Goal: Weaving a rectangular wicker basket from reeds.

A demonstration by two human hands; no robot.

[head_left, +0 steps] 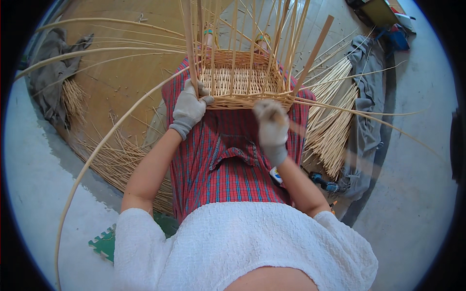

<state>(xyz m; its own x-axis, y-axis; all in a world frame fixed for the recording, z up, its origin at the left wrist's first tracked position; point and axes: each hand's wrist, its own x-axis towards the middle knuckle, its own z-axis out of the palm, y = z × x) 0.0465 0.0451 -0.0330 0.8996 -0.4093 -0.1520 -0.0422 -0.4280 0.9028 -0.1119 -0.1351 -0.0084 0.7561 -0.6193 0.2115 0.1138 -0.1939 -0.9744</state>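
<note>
A half-woven wicker basket (238,103) with tall upright stakes rests on my lap, over a red plaid cloth (233,186). My left hand (191,107), in a grey-white work glove, is closed round the basket's near left corner, by a thick stake (190,43). My right hand (272,123), gloved too, is at the near wall toward the right corner. Motion smears its fingers, so what they hold is unclear. A faint blurred streak runs from it to the lower right. Long loose canes (99,150) stick out left of the basket; more rods (361,113) stick out right.
Bundles of thin rods lie on the floor to the right (335,126) and left (114,157), with grey cloth (366,77) beside the right one. A blue-and-black power tool (324,183) lies near my right elbow. A green foam mat (104,242) is at lower left.
</note>
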